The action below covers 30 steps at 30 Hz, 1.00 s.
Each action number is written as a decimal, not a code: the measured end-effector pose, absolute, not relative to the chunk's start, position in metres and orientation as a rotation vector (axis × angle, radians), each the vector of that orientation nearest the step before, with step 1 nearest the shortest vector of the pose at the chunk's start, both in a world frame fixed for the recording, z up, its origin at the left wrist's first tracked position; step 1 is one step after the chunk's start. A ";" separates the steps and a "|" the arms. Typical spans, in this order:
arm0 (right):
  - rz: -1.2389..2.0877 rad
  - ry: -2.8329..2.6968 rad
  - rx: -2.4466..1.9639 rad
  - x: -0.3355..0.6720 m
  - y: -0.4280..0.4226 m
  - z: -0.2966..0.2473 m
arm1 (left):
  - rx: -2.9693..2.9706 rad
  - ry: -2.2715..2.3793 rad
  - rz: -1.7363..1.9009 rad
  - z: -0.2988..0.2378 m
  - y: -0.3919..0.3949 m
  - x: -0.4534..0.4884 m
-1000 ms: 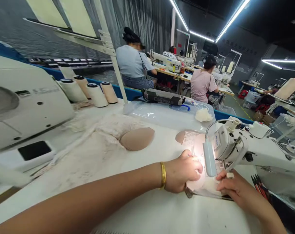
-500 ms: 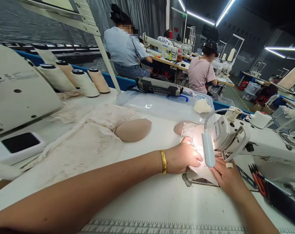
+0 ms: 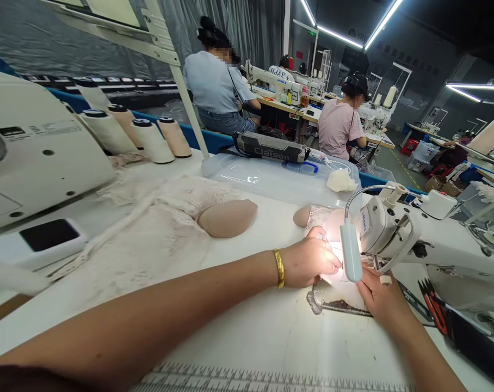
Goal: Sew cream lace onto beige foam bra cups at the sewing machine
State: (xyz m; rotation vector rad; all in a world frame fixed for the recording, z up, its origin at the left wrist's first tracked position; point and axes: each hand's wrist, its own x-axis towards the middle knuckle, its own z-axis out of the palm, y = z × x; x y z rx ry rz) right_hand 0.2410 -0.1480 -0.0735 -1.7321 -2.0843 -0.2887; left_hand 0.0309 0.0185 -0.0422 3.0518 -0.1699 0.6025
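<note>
Fabric point(image 3: 329, 218), long axis away and leftward

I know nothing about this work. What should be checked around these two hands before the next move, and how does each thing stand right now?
1. Left hand on the fabric: ok, curled over it.
2. Right hand touching the fabric: cannot tell; the lamp blocks part of the view.
3. Lamp lit: ok, a bright patch falls by the left hand.
4. Needle clear of both hands: cannot tell; the needle cannot be made out.
5. Red-handled tool clear of the fabric: ok, it lies beyond the right hand.
</note>
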 end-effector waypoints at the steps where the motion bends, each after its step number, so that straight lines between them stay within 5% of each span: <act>1: -0.277 -2.087 -1.725 0.241 -0.149 -0.073 | 3.056 -0.173 0.602 -0.042 0.018 0.031; 30: -0.350 -1.932 -1.670 0.240 -0.154 -0.052 | 3.030 -0.103 0.529 -0.044 0.013 0.030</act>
